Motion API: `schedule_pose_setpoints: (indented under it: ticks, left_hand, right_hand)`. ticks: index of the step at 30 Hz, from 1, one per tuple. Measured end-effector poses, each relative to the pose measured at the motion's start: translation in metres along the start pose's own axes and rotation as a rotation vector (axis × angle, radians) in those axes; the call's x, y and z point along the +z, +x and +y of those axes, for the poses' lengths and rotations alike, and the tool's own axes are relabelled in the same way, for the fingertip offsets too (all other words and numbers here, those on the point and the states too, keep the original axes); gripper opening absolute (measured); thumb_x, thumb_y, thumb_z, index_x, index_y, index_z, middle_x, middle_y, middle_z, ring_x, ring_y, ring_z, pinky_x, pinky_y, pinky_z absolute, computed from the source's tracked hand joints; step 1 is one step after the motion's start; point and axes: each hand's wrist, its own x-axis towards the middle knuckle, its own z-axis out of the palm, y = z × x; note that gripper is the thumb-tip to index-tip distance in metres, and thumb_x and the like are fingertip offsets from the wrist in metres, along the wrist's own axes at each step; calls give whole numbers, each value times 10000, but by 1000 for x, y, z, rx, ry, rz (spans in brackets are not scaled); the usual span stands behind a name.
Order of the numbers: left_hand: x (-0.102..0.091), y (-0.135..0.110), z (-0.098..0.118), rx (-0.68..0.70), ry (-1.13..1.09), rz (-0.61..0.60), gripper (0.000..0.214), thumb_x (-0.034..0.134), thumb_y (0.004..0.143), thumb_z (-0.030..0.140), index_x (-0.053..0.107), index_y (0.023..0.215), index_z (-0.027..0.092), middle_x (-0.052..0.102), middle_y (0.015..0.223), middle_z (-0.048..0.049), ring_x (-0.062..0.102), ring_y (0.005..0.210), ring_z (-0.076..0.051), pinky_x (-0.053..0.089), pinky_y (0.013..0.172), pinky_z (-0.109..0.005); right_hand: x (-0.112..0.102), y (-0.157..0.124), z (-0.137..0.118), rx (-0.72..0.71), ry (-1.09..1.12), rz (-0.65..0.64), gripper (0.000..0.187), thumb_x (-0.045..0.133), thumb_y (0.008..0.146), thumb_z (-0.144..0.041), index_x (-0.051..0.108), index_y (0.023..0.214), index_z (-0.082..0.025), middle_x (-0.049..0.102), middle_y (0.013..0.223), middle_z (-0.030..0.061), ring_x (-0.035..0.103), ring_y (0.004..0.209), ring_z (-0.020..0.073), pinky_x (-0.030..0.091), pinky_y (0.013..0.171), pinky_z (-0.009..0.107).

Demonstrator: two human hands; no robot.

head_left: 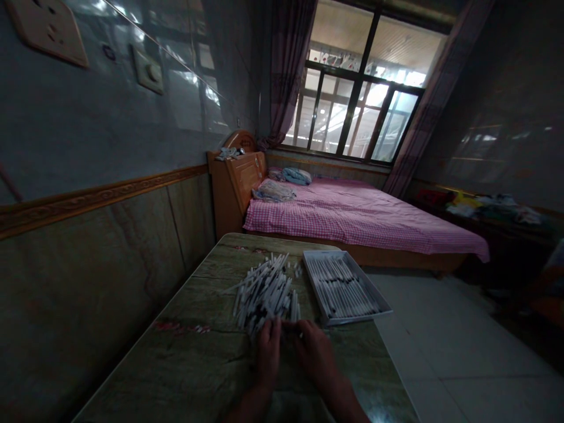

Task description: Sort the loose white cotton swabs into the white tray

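Observation:
A heap of thin white pen-like sticks, some with dark ends, lies on the wood-patterned table. At its near edge is my left hand, fingers closed in a pinch. Close beside it, my right hand is also closed, its fingertips nearly meeting the left ones. Whatever sits between the fingers is too dark and small to name. A shallow white box, right of the heap, holds rows of similar sticks laid side by side. Several small white pieces lie between heap and box.
A tiled wall runs along the table's left side. Beyond the table stands a bed with a pink checked cover and a wooden headboard. Tiled floor lies to the right, with a cluttered dark surface farther off.

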Motion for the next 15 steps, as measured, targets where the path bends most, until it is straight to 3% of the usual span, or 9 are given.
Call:
schedule_pose_setpoints:
  ticks: [3, 6, 9, 13, 15]
  left_hand:
    - [-4, 4, 6, -3, -94, 84, 589, 513, 688, 788, 630, 679, 211, 674, 636, -53, 646, 653, -240, 539, 692, -384]
    - [-6, 5, 9, 4, -146, 113, 586, 538, 692, 781, 616, 683, 200, 647, 611, -31, 607, 591, -195, 510, 625, -328]
    - [-4, 3, 9, 8, -211, 83, 565, 546, 722, 756, 609, 736, 195, 600, 558, 2, 553, 534, -164, 471, 565, -291]
    - [-1, -2, 9, -28, -272, 44, 576, 536, 731, 764, 594, 769, 193, 493, 500, 48, 446, 441, -126, 379, 442, -249]
    - [0, -3, 8, -22, -234, 79, 603, 521, 725, 782, 612, 770, 187, 458, 501, 56, 414, 421, -116, 333, 405, -237]
  right_hand:
    - [5, 3, 9, -74, -116, 43, 313, 526, 878, -119, 679, 1125, -235, 675, 1175, 62, 597, 1086, 209, 436, 915, 274]
    - [13, 2, 19, -181, -175, -32, 420, 547, 880, -139, 636, 1251, -316, 606, 1339, 2, 472, 1276, 232, 350, 1063, 341]
    - [18, -1, 29, -158, -189, -73, 370, 534, 897, -151, 674, 1200, -312, 612, 1336, -7, 474, 1277, 222, 346, 1072, 338]
    - [12, -3, 38, -90, -180, 6, 305, 519, 900, -135, 721, 1098, -249, 645, 1267, 38, 524, 1200, 198, 381, 1026, 287]
    - [7, -3, 38, -61, -194, 42, 290, 513, 899, -129, 732, 1054, -239, 660, 1221, 53, 537, 1169, 197, 394, 1000, 281]
